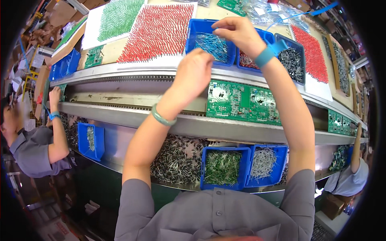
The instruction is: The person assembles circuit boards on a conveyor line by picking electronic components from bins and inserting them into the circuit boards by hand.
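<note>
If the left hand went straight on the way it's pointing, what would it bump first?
Probably the blue bin of blue parts. Depth is unclear: the left hand might pass above it.

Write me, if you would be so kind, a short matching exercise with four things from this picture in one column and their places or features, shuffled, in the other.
Column one:
1. Left hand
2. Right hand
3. Central green circuit board
4. Loose green components

Column two:
A. In a blue bin on the person's side
B. Pale green bangle on its arm
C. Between two metal rails
D. Teal band at its wrist, near the bin of blue components

Right pairs: 1-B; 2-D; 3-C; 4-A.
</note>
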Demonstrator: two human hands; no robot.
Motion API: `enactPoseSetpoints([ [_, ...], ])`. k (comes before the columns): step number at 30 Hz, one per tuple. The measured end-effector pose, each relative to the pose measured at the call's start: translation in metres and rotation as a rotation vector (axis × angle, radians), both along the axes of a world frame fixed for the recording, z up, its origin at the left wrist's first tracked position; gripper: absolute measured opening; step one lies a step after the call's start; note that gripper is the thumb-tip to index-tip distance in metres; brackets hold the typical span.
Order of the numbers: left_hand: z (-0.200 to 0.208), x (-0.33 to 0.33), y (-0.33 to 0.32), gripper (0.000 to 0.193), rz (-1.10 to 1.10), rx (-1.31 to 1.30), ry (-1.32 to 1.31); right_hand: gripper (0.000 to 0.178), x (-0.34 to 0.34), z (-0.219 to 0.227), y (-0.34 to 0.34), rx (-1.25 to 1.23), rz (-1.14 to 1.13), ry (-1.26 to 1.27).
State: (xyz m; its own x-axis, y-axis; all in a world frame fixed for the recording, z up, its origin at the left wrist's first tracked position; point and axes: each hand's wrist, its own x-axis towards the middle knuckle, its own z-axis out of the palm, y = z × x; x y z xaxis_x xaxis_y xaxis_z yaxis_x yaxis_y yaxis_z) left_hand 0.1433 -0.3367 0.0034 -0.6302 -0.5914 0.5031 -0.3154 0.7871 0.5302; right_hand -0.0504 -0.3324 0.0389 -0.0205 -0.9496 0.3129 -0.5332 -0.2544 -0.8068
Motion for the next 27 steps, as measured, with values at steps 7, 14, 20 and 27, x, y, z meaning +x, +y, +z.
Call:
enactPoseSetpoints([
  [7,0.003,-0.040,-0.016,0.029,0.029,0.150,-0.044,0.023,-0.015,0.003,0.049,0.111,-0.081,-0.293],
  [14,-0.005,-0.040,-0.030,0.018,-0.096,0.071,-0.248,0.014,-0.038,0.002,0.153,0.186,-0.161,-0.299],
  [20,-0.002,-0.048,-0.047,0.014,-0.090,-0.025,-0.387,0.020,-0.052,-0.020,0.194,0.161,-0.300,-0.274],
  [27,-0.007,-0.039,-0.049,0.021,-0.197,-0.025,-0.298,0.020,-0.041,-0.046,0.200,0.232,-0.400,-0.217],
])
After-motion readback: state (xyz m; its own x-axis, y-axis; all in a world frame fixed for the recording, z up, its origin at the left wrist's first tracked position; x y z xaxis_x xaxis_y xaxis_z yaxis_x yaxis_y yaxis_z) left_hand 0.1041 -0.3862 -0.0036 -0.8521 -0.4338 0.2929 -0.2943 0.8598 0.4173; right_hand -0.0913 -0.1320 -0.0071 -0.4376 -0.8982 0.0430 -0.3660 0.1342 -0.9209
